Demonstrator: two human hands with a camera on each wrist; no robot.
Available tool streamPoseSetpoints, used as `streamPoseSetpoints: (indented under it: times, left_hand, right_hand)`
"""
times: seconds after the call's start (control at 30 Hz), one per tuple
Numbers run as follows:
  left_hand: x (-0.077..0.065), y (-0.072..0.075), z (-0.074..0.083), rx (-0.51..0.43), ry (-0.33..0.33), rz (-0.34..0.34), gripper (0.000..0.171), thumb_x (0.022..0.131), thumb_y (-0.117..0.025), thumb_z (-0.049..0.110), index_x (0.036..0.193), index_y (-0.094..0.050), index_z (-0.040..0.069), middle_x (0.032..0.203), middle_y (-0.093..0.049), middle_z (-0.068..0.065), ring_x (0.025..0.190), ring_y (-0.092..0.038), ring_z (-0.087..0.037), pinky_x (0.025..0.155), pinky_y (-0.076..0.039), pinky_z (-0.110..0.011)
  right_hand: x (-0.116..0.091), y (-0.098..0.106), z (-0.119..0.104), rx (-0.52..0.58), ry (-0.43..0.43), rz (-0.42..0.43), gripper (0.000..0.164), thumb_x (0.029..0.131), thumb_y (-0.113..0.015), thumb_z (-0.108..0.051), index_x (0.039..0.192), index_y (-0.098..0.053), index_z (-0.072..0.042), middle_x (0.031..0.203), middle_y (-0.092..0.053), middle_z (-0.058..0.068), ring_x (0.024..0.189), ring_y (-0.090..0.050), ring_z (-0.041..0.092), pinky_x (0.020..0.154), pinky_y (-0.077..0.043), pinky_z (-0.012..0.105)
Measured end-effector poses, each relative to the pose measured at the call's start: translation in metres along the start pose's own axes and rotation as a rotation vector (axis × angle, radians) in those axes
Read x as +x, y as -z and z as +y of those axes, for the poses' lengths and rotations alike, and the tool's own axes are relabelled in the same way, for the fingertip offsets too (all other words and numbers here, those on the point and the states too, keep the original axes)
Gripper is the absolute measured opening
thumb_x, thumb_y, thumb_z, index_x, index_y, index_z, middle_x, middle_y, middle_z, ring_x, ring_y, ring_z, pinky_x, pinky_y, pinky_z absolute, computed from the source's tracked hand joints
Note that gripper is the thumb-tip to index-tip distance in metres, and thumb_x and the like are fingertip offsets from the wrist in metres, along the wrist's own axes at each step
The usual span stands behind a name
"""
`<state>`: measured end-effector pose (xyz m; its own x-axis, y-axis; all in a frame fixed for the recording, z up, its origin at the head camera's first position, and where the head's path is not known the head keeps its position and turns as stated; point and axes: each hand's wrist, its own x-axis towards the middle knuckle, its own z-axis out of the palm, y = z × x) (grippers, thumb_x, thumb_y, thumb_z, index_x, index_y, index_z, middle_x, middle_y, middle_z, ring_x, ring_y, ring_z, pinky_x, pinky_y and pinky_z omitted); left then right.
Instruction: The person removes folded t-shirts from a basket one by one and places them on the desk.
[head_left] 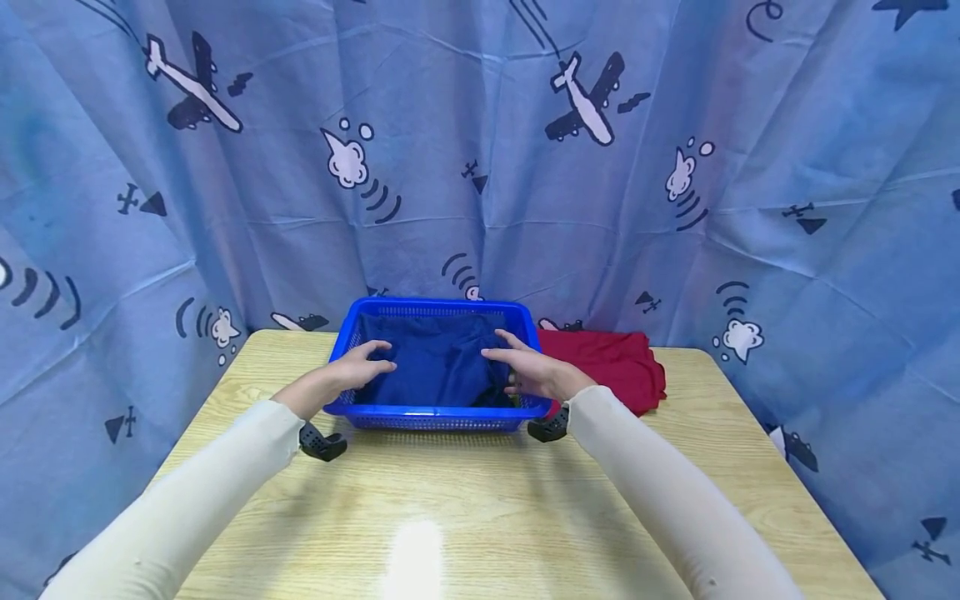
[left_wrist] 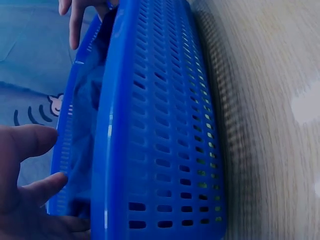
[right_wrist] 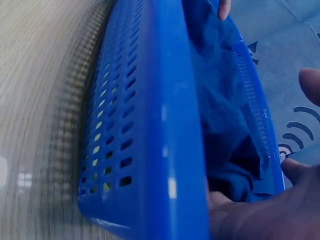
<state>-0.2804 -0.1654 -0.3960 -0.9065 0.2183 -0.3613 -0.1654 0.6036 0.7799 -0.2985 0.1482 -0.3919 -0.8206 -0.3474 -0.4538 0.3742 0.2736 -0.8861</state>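
Observation:
A blue plastic basket (head_left: 435, 411) with slotted walls stands on the table and holds a dark navy cloth (head_left: 427, 358), spread loosely inside with folds toward the right. At the basket's left end is my left hand (head_left: 358, 367), thumb and forefinger apart over the cloth; its lower fingers reach behind the rim in the left wrist view. Over the right end, my right hand (head_left: 534, 368) has its fingers spread. In the right wrist view some fingers of the right hand (right_wrist: 280, 215) dip inside the near rim, partly hidden. Neither hand grips the cloth.
A folded red cloth (head_left: 611, 367) lies on the table right of the basket, partly behind the right hand. The wooden table (head_left: 480, 517) reaches toward me. A blue patterned curtain (head_left: 450, 167) hangs close behind and at both sides.

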Motion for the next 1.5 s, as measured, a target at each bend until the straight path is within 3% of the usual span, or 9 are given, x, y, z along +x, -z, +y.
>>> streamPoseSetpoints:
  times: [0.33, 0.63, 0.73, 0.87, 0.93, 1.03, 1.17, 1.33, 1.5]
  left_hand:
    - [0.000, 0.005, 0.001, -0.037, -0.011, -0.037, 0.060, 0.106, -0.048, 0.028, 0.158, -0.028, 0.007, 0.165, -0.019, -0.027, 0.150, -0.027, -0.048, 0.115, -0.039, -0.059]
    - [0.005, 0.006, 0.003, 0.033, -0.020, -0.095, 0.056, 0.106, -0.047, 0.030, 0.154, -0.037, 0.005, 0.165, -0.022, -0.027, 0.150, -0.027, -0.047, 0.116, -0.036, -0.060]
    - [0.006, 0.006, 0.005, 0.078, -0.029, -0.075, 0.055, 0.106, -0.048, 0.032, 0.153, -0.040, 0.006, 0.164, -0.025, -0.026, 0.150, -0.029, -0.046, 0.118, -0.034, -0.060]
    - [0.004, 0.006, 0.006, 0.119, -0.044, -0.035, 0.053, 0.106, -0.048, 0.031, 0.152, -0.042, 0.007, 0.163, -0.029, -0.026, 0.149, -0.031, -0.046, 0.119, -0.033, -0.061]
    - [0.003, 0.007, 0.006, 0.129, -0.049, -0.040, 0.053, 0.106, -0.048, 0.030, 0.152, -0.041, 0.006, 0.162, -0.029, -0.027, 0.148, -0.032, -0.047, 0.117, -0.036, -0.061]
    - [0.003, 0.008, 0.006, 0.127, -0.047, -0.081, 0.053, 0.107, -0.047, 0.029, 0.153, -0.039, 0.005, 0.163, -0.028, -0.026, 0.148, -0.033, -0.046, 0.115, -0.039, -0.060]
    - [0.005, 0.008, 0.007, 0.178, -0.040, -0.123, 0.054, 0.107, -0.047, 0.030, 0.154, -0.038, 0.006, 0.163, -0.028, -0.025, 0.147, -0.034, -0.046, 0.114, -0.040, -0.060]
    - [0.007, 0.010, 0.005, 0.211, -0.026, -0.114, 0.053, 0.107, -0.048, 0.031, 0.153, -0.040, 0.008, 0.163, -0.028, -0.025, 0.144, -0.038, -0.046, 0.111, -0.044, -0.059]
    - [0.007, 0.011, 0.002, 0.204, -0.019, -0.100, 0.053, 0.106, -0.048, 0.031, 0.153, -0.040, 0.008, 0.164, -0.027, -0.024, 0.141, -0.042, -0.044, 0.107, -0.047, -0.056]
  right_hand:
    - [0.003, -0.003, 0.000, 0.122, 0.046, 0.053, 0.083, 0.103, -0.056, -0.031, 0.163, 0.001, -0.031, 0.172, 0.005, 0.012, 0.152, -0.018, 0.052, 0.124, -0.023, 0.058]
    - [0.001, -0.001, -0.002, 0.016, 0.034, 0.004, 0.079, 0.105, -0.052, -0.033, 0.163, 0.001, -0.031, 0.172, 0.000, 0.016, 0.151, -0.020, 0.054, 0.124, -0.020, 0.060]
    - [0.000, -0.001, -0.005, -0.039, 0.035, 0.014, 0.078, 0.104, -0.053, -0.036, 0.164, -0.003, -0.029, 0.171, -0.008, 0.013, 0.146, -0.034, 0.047, 0.122, -0.031, 0.054]
    - [0.001, -0.003, -0.008, -0.115, 0.035, 0.022, 0.078, 0.103, -0.055, -0.040, 0.164, -0.007, -0.027, 0.167, -0.019, 0.011, 0.113, -0.049, 0.031, 0.099, -0.043, 0.042]
    - [0.000, -0.004, -0.008, -0.148, 0.022, 0.010, 0.079, 0.103, -0.055, -0.040, 0.164, -0.007, -0.028, 0.168, -0.018, 0.012, 0.119, -0.051, 0.034, 0.103, -0.045, 0.043]
    - [-0.001, -0.005, -0.005, -0.188, -0.003, -0.021, 0.082, 0.102, -0.056, -0.040, 0.164, -0.003, -0.029, 0.170, -0.008, 0.015, 0.142, -0.037, 0.047, 0.118, -0.035, 0.057]
    - [-0.001, -0.006, -0.003, -0.249, -0.028, -0.003, 0.087, 0.100, -0.059, -0.041, 0.164, -0.001, -0.029, 0.172, 0.003, 0.014, 0.157, -0.006, 0.046, 0.121, -0.020, 0.068]
    - [0.000, -0.010, -0.005, -0.263, -0.048, 0.031, 0.088, 0.099, -0.059, -0.043, 0.164, -0.002, -0.028, 0.172, 0.002, 0.013, 0.158, -0.003, 0.043, 0.122, -0.017, 0.068]
    - [0.004, -0.013, -0.005, -0.146, -0.049, 0.020, 0.084, 0.101, -0.057, -0.040, 0.163, 0.000, -0.030, 0.172, 0.000, 0.014, 0.156, -0.008, 0.048, 0.122, -0.019, 0.066]
